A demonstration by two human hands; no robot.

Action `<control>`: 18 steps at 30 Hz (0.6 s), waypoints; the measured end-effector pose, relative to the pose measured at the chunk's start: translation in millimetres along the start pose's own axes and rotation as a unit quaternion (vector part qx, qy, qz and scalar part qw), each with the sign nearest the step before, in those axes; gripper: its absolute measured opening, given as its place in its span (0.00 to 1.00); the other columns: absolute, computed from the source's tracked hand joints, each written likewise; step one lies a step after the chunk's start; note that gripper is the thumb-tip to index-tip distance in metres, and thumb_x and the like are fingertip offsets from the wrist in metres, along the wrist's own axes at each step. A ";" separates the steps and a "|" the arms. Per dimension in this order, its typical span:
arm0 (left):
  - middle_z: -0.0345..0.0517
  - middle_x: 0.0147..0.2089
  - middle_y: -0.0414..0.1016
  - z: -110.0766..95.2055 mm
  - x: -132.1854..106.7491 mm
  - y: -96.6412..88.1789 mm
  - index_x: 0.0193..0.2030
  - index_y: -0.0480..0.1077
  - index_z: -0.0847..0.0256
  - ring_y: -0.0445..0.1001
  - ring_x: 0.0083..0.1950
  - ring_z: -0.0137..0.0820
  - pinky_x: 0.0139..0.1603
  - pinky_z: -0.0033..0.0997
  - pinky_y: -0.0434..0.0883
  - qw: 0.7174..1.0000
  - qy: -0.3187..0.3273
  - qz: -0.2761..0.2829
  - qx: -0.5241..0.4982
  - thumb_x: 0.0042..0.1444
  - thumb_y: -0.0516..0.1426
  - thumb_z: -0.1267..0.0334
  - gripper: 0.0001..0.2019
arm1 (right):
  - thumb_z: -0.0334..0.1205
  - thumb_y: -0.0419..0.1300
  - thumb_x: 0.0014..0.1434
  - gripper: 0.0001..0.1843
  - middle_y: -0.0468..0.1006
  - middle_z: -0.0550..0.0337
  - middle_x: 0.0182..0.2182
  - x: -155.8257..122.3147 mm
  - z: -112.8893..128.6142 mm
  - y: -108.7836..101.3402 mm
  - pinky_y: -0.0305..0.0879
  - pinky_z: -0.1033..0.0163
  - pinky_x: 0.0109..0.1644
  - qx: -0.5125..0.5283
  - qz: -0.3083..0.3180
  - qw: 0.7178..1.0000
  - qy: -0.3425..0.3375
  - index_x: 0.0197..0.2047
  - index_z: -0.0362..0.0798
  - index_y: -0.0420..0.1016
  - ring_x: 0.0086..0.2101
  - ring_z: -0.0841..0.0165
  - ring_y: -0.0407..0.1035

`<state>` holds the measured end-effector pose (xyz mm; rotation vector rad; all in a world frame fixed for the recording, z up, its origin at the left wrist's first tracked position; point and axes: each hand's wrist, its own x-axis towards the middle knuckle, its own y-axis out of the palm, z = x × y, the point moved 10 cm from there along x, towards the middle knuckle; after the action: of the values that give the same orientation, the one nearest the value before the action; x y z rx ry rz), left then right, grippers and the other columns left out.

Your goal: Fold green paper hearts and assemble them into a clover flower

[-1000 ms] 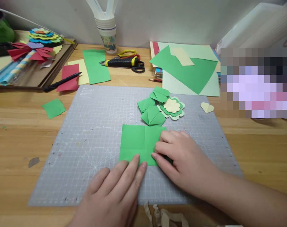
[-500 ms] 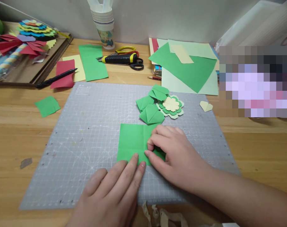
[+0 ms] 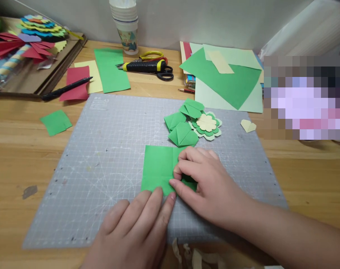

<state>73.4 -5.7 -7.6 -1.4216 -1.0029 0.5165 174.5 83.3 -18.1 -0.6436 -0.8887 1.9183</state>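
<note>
Head view: the green paper square lies on the grey cutting mat, just below the middle of the frame. The left hand, bottom centre, lies flat with fingers together, its fingertips pressing the square's lower edge. The right hand, just right of it, curls over the square's right part, thumb and forefinger pinching a fold of it. Folded green hearts sit just above. At top centre stands a stack of paper cups; its contents are cut off. The cardboard tray at upper left holds coloured paper fans.
</note>
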 end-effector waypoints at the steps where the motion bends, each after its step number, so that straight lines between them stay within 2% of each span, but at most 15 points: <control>1: 0.38 0.54 0.79 0.4 -0.3 0.2 0.58 0.71 0.53 0.71 0.52 0.32 0.50 0.36 0.61 1.000 -0.002 0.000 -0.004 0.67 0.49 0.61 0.16 | 0.36 0.60 0.60 0.06 0.69 0.61 0.34 0.7 0.7 0.5 0.51 0.55 0.41 -0.001 -0.001 1.000 -0.002 0.30 0.49 0.71 0.37 0.64 0.62; 7: 0.39 0.53 0.78 0.4 -3.4 3.0 0.59 0.70 0.52 0.70 0.52 0.34 0.53 0.37 0.60 1.000 -0.002 0.015 -0.006 0.67 0.50 0.60 0.17 | 0.35 0.59 0.60 0.07 0.69 0.60 0.34 2.2 1.8 1.3 0.51 0.56 0.41 -0.006 -0.004 1.000 -0.005 0.29 0.48 0.71 0.37 0.64 0.61; 18: 0.41 0.53 0.78 0.5 -2.4 2.2 0.59 0.70 0.53 0.69 0.52 0.35 0.53 0.37 0.60 1.000 -0.005 0.001 -0.014 0.67 0.50 0.61 0.17 | 0.35 0.59 0.61 0.07 0.69 0.60 0.34 1.7 1.7 2.8 0.51 0.55 0.42 -0.012 0.004 1.000 -0.004 0.30 0.49 0.71 0.37 0.64 0.62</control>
<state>72.3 -7.1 -10.4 -1.4468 -1.0203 0.5130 171.1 83.3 -19.4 -0.6547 -0.9166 1.9213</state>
